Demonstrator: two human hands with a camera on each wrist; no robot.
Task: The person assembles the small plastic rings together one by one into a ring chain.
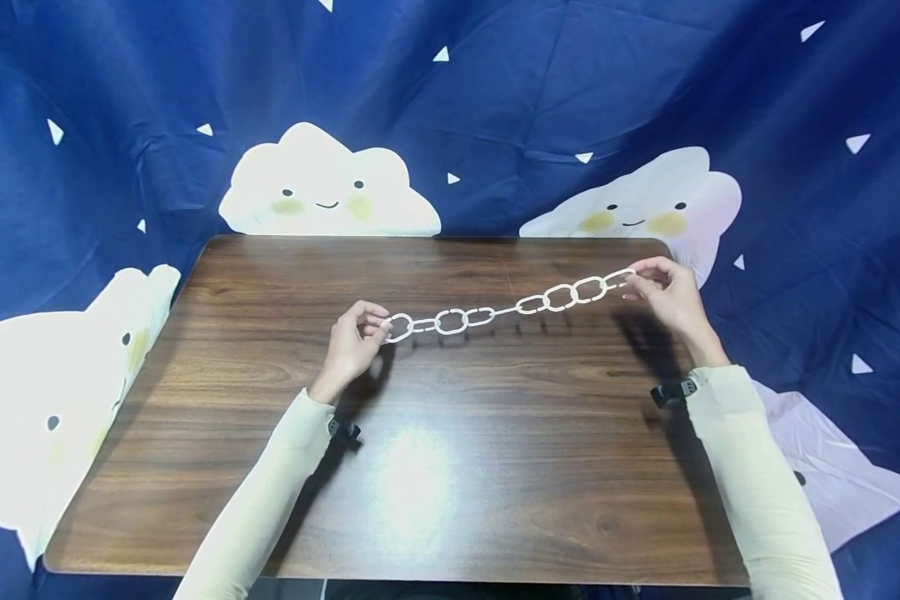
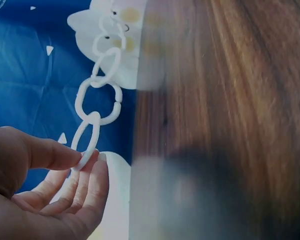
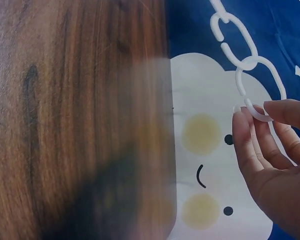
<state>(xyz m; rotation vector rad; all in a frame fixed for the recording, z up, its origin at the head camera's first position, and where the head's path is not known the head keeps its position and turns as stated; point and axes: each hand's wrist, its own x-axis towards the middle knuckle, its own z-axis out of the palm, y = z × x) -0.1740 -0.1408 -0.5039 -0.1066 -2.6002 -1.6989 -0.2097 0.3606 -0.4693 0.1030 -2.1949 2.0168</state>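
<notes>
A white chain (image 1: 451, 322) of several oval links, which look like plastic, stretches between my two hands above the table, its right end farther from me. My left hand (image 1: 356, 342) pinches the end link (image 2: 86, 142) between thumb and fingertips. At the other end, my right hand (image 1: 671, 298) pinches the last link (image 3: 265, 85) the same way. Small gaps show in the sides of some links, as in the second link (image 3: 234, 42) in the right wrist view. The links hang together in one line, slightly sagging.
Under the chain lies a brown wood-grain table (image 1: 495, 467) with rounded corners and a bright glare spot near its front. A blue cloth (image 1: 510, 83) with white clouds and triangles surrounds it. Each wrist wears a small black camera (image 1: 345, 432).
</notes>
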